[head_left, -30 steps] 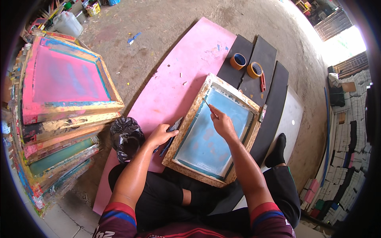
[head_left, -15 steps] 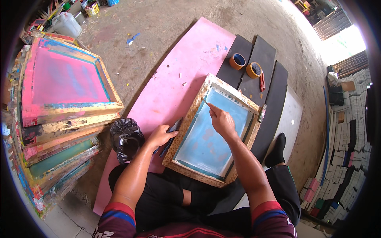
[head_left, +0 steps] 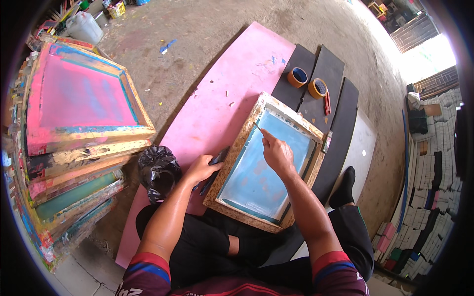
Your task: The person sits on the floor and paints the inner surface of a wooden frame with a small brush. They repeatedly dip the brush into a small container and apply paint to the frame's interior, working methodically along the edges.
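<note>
A stack of paint-stained screen frames (head_left: pixel 74 143) stands well to the left of the fingers. A black plastic bag (head_left: pixel 157 170) lies just left of the left hand (head_left: pixel 201 168). The left hand's fingers are curled over the left rail of the wooden screen frame (head_left: pixel 269 163), gripping it. The frame rests on a pink board (head_left: pixel 217 98). The right hand (head_left: pixel 277 154) lies over the blue mesh, fingers pinched on a thin tool (head_left: pixel 257 128). Two tape rolls (head_left: pixel 307 83) lie beyond the fingertips, on black strips (head_left: pixel 340 123).

The head camera is looking steeply down from close above the lap, facing forward over the floor, its fisheye rim bending everything outward.
</note>
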Demonstrator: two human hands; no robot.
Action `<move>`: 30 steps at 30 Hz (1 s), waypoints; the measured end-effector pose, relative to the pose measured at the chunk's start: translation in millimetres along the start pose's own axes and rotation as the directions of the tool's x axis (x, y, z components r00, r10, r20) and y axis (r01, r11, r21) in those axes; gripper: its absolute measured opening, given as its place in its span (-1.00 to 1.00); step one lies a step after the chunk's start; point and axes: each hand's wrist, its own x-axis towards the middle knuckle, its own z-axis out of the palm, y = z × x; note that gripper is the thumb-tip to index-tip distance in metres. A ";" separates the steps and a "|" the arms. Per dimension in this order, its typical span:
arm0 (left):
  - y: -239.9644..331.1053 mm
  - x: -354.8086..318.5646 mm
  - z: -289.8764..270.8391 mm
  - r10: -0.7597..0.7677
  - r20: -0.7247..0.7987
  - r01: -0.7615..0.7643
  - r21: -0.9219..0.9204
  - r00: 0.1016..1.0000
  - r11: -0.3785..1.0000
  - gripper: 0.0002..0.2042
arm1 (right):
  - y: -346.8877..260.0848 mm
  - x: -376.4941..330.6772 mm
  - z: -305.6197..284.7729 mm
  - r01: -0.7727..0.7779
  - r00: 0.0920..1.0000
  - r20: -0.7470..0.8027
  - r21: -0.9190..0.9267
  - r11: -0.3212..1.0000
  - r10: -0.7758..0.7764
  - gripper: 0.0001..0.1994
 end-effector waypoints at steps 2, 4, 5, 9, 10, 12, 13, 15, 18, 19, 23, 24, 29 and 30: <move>-3.1 1.5 0.5 0.009 -0.005 -0.009 -0.007 1.000 1.000 -0.68 | -2.3 -0.7 -1.2 -0.010 1.000 0.002 -0.010 1.000 0.010 -0.60; -8.0 2.7 1.3 0.020 -0.010 -0.021 -0.033 1.000 0.999 -0.67 | -5.3 -1.1 -2.4 0.003 1.000 0.015 -0.056 0.998 -0.002 -0.58; -10.7 3.2 1.9 0.025 -0.011 -0.026 -0.044 1.000 0.999 -0.67 | -9.0 -1.7 -3.8 0.009 1.000 0.022 -0.078 0.997 -0.007 -0.57; -1.8 0.5 4.4 0.034 -0.018 -0.034 0.000 0.999 0.999 -0.67 | -19.6 -3.0 -6.4 0.024 0.993 0.116 -0.306 0.952 0.012 -0.51; 2.9 -0.5 5.6 0.034 -0.019 -0.033 0.032 0.999 0.999 -0.68 | -18.8 -2.0 -0.9 0.025 0.992 0.123 -0.385 0.923 0.025 -0.49; -12.9 5.7 9.3 0.116 -0.085 -0.119 -0.034 0.990 0.992 -0.66 | -21.7 2.6 2.7 0.032 0.990 0.142 -0.368 0.929 0.022 -0.49; -22.9 7.7 11.0 0.155 -0.119 -0.163 -0.066 0.981 0.984 -0.66 | -22.5 5.0 1.9 0.025 0.989 0.150 -0.274 0.961 0.017 -0.50; -19.0 7.6 9.9 0.149 -0.098 -0.154 -0.046 0.984 0.987 -0.64 | -9.2 7.5 0.1 0.023 0.991 0.135 -0.104 0.994 -0.009 -0.52; -16.0 8.6 7.2 0.070 -0.057 -0.070 -0.001 0.996 0.998 -0.66 | 2.3 9.0 2.8 0.007 0.991 0.134 0.034 0.999 -0.012 -0.57; -16.1 9.2 6.2 0.030 -0.042 -0.029 0.016 0.999 0.999 -0.66 | 15.6 14.7 13.6 0.038 0.995 0.086 0.130 0.991 -0.050 -0.58; -8.5 7.3 4.4 0.006 -0.032 -0.006 0.029 0.999 1.000 -0.67 | 49.0 31.1 37.2 0.022 0.992 0.109 0.375 0.927 -0.067 -0.58; -13.9 8.8 2.6 0.006 -0.027 -0.006 0.020 1.000 1.000 -0.67 | 42.3 28.4 31.3 0.020 0.989 0.130 0.333 0.943 -0.067 -0.57; -10.6 6.0 2.8 0.013 -0.012 -0.013 -0.017 1.000 1.000 -0.67 | 33.0 15.1 9.0 0.167 0.983 0.080 0.012 0.986 -0.168 -0.54; -13.7 7.8 4.5 0.020 -0.011 -0.020 -0.022 1.000 1.000 -0.67 | 44.5 18.2 19.7 0.210 0.977 0.021 0.044 0.977 -0.212 -0.54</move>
